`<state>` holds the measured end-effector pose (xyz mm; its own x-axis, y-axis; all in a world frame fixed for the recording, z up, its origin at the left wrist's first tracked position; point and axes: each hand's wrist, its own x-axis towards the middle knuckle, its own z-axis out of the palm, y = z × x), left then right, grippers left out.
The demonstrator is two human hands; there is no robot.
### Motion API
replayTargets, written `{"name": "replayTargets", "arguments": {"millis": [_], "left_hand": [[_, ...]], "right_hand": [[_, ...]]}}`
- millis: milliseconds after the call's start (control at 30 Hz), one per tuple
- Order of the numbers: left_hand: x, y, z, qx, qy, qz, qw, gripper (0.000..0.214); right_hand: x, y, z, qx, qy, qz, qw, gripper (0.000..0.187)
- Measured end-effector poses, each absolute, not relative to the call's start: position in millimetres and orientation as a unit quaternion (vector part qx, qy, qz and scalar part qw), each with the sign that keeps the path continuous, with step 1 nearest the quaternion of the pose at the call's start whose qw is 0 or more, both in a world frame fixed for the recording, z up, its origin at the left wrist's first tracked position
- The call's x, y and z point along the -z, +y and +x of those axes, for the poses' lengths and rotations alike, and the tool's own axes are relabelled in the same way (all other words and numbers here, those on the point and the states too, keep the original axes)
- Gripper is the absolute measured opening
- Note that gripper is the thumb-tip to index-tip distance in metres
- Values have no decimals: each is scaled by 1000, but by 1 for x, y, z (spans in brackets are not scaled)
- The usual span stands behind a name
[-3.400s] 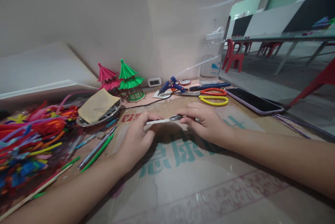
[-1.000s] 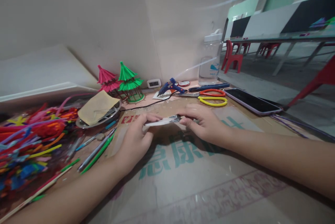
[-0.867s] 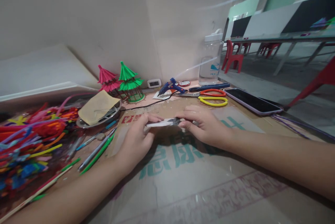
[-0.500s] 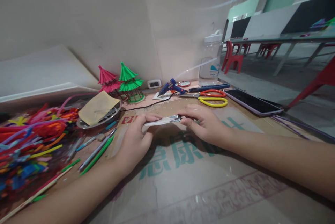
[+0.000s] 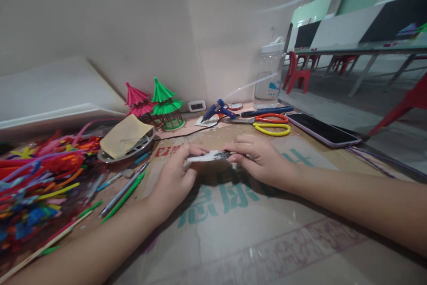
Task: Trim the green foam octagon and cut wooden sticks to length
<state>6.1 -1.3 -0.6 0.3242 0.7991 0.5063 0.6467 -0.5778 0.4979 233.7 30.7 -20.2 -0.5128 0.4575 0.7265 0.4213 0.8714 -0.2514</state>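
Between my hands, just above the cardboard (image 5: 233,236), is a small flat white piece (image 5: 207,157) with a dark patterned patch at its right end; its kind is unclear. My left hand (image 5: 178,171) pinches its left end between thumb and fingers. My right hand (image 5: 255,156) has the dark end between thumb and fingertips, which partly hide it. Beyond the hands lie a blue glue gun (image 5: 218,110) and scissors (image 5: 271,124) with red and yellow handles. Two small pagoda-like models, one pink (image 5: 136,98) and one green (image 5: 165,102), stand at the back left.
A heap of colourful pipe cleaners (image 5: 43,178) fills the left side, beside a metal tray (image 5: 125,156) bearing a yellowish sheet. Pens (image 5: 123,191) lie near the left forearm. A phone (image 5: 322,129) and a clear bottle (image 5: 268,76) are at the right. White panels (image 5: 243,36) stand behind.
The white piece has turned slightly in my fingers, showing more of its face. My right fingers have shifted a little along its dark end.
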Motion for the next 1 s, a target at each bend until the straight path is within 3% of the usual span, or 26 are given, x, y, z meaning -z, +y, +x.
{"name": "replayTargets", "arguments": {"millis": [333,433,533,600,800,1000], "left_hand": [[-7,-3,13,-368,515,759,154,11],[-8,-2,15,-379,515,750,167,18],[-8,-2,15,-383,506,753,173,21],[-7,-3,13,-370,505,761,173,21],[-2,-5,5,-401,438,787,166,21],[-2,-8,7,-461,428,765,135,17]], "right_hand": [[20,34,231,-176,-775,-350,496,25],[21,36,229,-241,-746,-380,490,25],[21,36,227,-268,-749,-383,469,15],[21,34,228,-241,-766,-371,466,8],[20,29,235,-34,-843,-267,465,18],[21,31,235,1,-864,-245,439,16]]}}
